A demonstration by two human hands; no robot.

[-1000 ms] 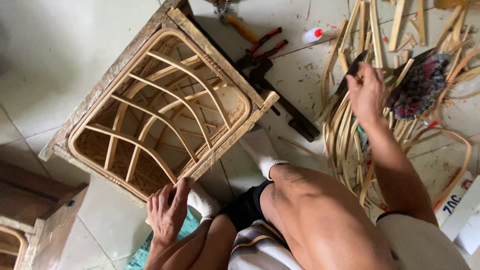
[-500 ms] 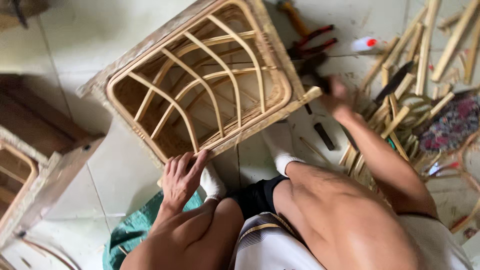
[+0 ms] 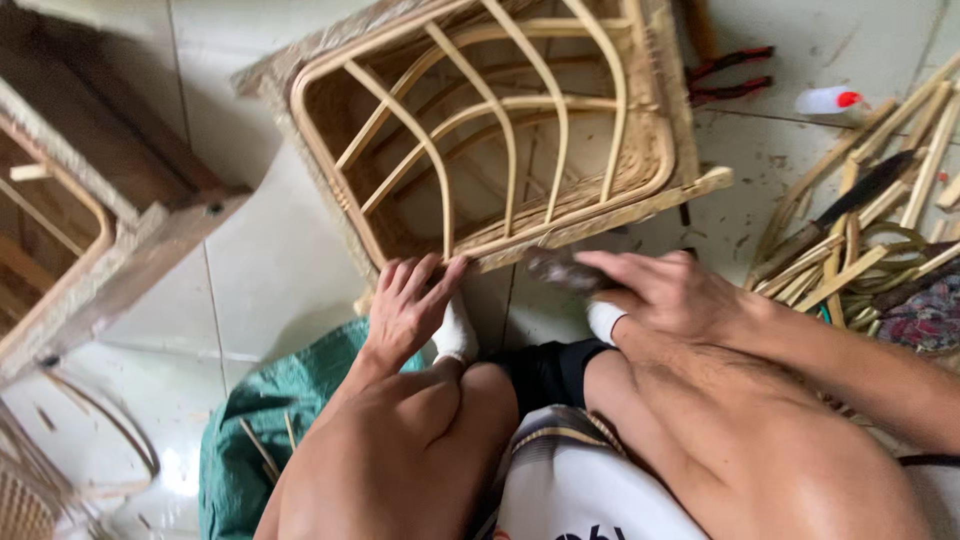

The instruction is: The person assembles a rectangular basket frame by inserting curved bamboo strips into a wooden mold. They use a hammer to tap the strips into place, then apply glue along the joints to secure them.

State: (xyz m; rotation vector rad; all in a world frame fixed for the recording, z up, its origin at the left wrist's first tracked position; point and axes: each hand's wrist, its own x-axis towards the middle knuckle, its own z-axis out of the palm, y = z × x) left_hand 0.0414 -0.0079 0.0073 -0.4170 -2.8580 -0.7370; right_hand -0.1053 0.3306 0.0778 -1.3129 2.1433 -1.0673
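The rattan frame (image 3: 500,140), a square stool-like piece with curved ribs inside a woven rim, lies tipped on the pale tiled floor (image 3: 250,260) at twelve o'clock from the seated person's knees. The left hand (image 3: 410,305) rests at the frame's near corner, about seven o'clock on its rim, fingers spread flat and pressing rather than gripping; it grasps nothing. The right hand (image 3: 665,290) sits at about five o'clock of the frame, just under the protruding wooden rail (image 3: 640,205). Its fingers curl around a small dark object (image 3: 555,268), possibly a tool or a bit of abrasive; the blur there does not let me tell which.

To do this well, the left palm should bear down firmly so the frame does not rock while the right hand works along the lower edge. Short strokes that follow the rail seem safer than long ones, since the weave beside it looks easy to snag. Keeping the wrist low would help the dark object stay flat on the surface.

At two o'clock lie red-handled pliers (image 3: 730,75) and a small white bottle with a red cap (image 3: 828,100). A heap of rattan strips (image 3: 880,220) spreads at three o'clock, and a second wooden frame (image 3: 90,230) stands at nine o'clock. A green cloth (image 3: 250,440) lies under the left leg.
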